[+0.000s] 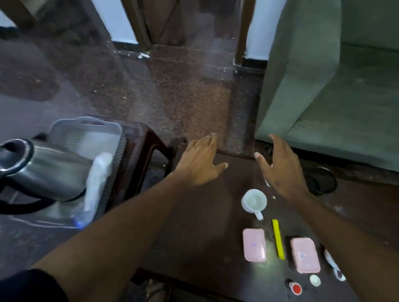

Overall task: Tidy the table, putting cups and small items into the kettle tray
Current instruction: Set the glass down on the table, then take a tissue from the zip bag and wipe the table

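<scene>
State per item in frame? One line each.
left hand: open, holds nothing
right hand: open, holds nothing
white cup: upright on table, looks empty
kettle: in tray, lid open
tray: holds kettle
pink boxes: closed, on table

I count on the table (200, 232): one white cup (254, 201), two pink soap bars (254, 245) (305, 255), one yellow stick (278, 239), two small caps (315, 280) (296, 288). At 9 o'clock, one tray (85, 127), one kettle (36, 171).
</scene>
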`<state>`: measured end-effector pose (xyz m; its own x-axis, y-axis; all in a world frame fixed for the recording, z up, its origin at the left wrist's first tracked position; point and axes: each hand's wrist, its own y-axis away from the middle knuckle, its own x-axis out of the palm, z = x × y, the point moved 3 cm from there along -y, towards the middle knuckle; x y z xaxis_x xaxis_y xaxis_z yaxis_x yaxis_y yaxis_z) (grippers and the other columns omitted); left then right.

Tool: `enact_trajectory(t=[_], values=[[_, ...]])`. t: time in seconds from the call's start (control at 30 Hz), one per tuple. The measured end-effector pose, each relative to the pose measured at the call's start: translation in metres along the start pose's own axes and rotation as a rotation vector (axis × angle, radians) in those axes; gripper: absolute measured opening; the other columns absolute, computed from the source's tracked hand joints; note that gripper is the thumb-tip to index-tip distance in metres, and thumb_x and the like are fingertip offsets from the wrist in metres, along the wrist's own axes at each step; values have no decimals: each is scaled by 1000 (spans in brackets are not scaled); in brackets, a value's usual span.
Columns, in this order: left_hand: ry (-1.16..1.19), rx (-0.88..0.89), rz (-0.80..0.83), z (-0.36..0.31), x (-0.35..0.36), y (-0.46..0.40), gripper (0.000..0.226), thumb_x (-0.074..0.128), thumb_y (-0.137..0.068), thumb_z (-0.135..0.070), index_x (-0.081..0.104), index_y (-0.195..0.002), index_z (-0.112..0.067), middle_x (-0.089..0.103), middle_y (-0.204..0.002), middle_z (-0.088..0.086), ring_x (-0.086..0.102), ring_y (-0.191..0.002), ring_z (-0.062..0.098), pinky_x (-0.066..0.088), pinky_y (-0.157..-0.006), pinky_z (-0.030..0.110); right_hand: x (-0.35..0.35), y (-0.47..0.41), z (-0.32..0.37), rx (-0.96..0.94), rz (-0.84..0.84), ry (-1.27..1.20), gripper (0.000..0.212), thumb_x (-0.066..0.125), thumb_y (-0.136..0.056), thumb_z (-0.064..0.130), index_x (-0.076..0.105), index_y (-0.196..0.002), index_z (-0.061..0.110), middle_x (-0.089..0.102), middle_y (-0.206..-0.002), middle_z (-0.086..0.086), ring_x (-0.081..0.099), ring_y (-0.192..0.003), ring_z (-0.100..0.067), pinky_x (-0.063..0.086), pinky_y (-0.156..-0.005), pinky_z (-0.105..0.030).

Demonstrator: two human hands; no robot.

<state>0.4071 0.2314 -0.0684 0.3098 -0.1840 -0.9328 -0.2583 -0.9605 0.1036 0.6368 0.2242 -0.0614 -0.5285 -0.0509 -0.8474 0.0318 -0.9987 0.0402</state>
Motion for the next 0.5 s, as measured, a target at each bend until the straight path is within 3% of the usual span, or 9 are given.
enact_trajectory(t=[0.23,0.5], values=[[-52,-135,-80,89,-67,58,89,61,-94,-57,26,-162,-12,39,-164,10,37,-153,26,28,-125,45,30,-22,113,-175,45,-2,64,61,-103,37,42,-154,3,50,-155,-19,48,-143,-37,37,-117,-44],[-77,-342,-170,192,-115,143,82,65,-89,-54,39,-153,-11,54,-149,8,51,-139,29,36,-113,44,87,-13,232,-349,133,-13,65,59,-103,44,40,-154,9,48,-157,-14,47,-144,-33,40,-118,-47]])
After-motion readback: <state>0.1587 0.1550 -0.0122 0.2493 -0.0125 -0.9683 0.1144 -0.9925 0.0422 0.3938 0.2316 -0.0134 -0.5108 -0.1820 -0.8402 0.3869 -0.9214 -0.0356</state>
